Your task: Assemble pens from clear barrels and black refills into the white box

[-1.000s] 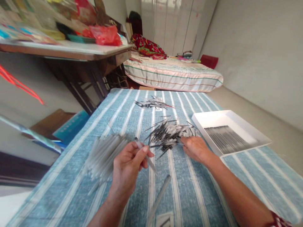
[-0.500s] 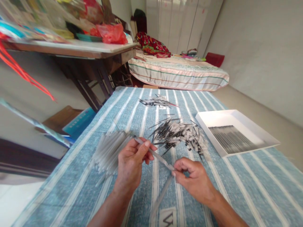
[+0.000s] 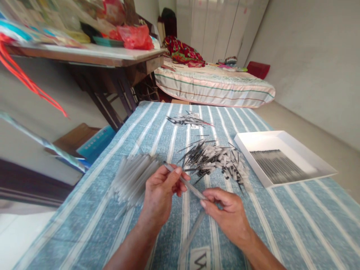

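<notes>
Between both hands is a slim grey stick [image 3: 194, 190] with a dark upper end; it slants down to the right and looks partly translucent. My left hand [image 3: 164, 183] pinches its upper part between thumb and fingers. Its lower end is in the closed thumb and forefinger of my right hand [image 3: 225, 210]. Below my right hand, a translucent grey strip [image 3: 192, 234] lies on the striped cloth. Beside my left hand is a pile of translucent grey sleeves [image 3: 135, 178]. A loose heap of black and whitish short pieces [image 3: 215, 159] lies beyond my hands.
On the right stands a shallow white box [image 3: 306, 159] with a row of dark grey sticks [image 3: 277, 165] inside. A smaller scatter of thin pieces [image 3: 188, 120] lies farther back on the blue striped cloth [image 3: 92, 210]. A cluttered side table [image 3: 112, 56] stands at the left.
My right hand has come slightly closer to my left along the stick. The stick stays held in both hands, and the whole view has shifted a little.
</notes>
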